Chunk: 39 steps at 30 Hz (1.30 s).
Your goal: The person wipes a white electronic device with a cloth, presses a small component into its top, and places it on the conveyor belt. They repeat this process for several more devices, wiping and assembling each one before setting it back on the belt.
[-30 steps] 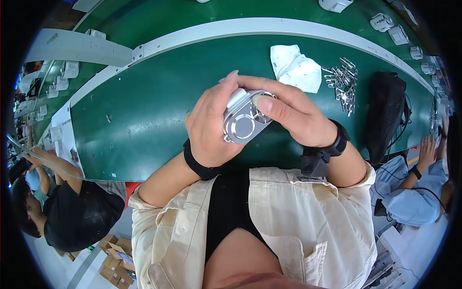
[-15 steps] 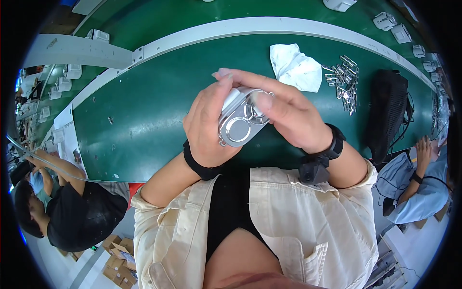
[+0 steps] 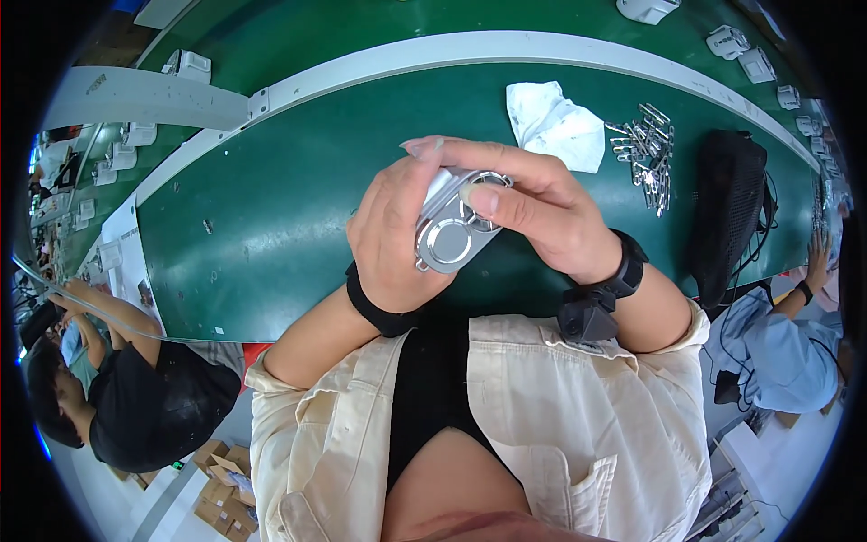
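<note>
"Which step was in hand?"

"It looked like work on the face of a silver-grey device (image 3: 449, 242). The left hand (image 3: 390, 233) seemed to steady it, while the right hand (image 3: 569, 230) brought its thumb (image 3: 506, 207) over the upper of two round parts."

"Where was the device?"

"Held above the green bench (image 3: 289, 203), left of the crumpled white cloth (image 3: 555, 126) and nearer the wearer. Loose metal clips (image 3: 646, 167) lay just right of that cloth, and a black mesh pouch (image 3: 722, 212) farther right of it."

"What did the next move call for?"

"Probably a firm left grip, so that the right thumb could press or shift without tipping the device."

"And the fingers: how wide?"

"The left ones were closed around the device's left side. The right ones arched over its far edge, thumb and forefinger bent narrowly about the upper corner. How hard the thumb pressed, one could not tell; the undersides of both grips were hidden."
</note>
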{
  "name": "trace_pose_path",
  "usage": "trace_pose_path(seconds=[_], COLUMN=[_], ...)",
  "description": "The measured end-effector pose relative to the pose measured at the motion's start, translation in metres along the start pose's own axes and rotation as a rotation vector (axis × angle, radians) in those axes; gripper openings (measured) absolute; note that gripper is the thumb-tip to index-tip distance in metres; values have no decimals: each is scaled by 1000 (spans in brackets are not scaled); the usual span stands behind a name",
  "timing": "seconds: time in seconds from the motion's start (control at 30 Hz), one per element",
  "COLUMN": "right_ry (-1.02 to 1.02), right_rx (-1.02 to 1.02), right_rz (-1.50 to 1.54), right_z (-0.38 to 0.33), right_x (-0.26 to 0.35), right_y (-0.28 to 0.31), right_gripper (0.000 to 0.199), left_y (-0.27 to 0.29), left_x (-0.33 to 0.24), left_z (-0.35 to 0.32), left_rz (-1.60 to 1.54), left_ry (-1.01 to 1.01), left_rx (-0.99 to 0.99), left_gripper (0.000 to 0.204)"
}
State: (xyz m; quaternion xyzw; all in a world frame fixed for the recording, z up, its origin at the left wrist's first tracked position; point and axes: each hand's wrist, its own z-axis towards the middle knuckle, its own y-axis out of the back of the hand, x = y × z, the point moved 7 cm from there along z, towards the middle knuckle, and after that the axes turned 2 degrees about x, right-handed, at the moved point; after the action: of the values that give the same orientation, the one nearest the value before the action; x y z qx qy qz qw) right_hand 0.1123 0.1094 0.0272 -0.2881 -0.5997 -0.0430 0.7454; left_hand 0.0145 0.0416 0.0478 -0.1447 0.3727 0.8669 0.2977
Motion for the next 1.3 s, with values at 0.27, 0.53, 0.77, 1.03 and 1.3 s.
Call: trace_pose_path(seconds=[0.27,0.53,0.77,1.03,1.3], right_ry=[266,-45,304,673,552], right_rx=[-235,-331,-447,-175,-54], right_rz=[-1167,-1646,-1524,-1452,-1542], right_z=[-7,-13,-18,-22,-23], right_x=[52,23,69,63,56], right_y=[45,81,26,-16,-19], right_gripper=[43,20,16,32,40], left_y=[-2,0,-2,-5,-5], left_x=[19,24,20,18,18], left_z=[-9,-7,-5,-5,-5], left_rz=[-263,-242,-177,-151,-143], left_ry=[178,231,234,224,220], left_rx=[120,100,142,83,72], left_gripper=[93,95,92,81,80])
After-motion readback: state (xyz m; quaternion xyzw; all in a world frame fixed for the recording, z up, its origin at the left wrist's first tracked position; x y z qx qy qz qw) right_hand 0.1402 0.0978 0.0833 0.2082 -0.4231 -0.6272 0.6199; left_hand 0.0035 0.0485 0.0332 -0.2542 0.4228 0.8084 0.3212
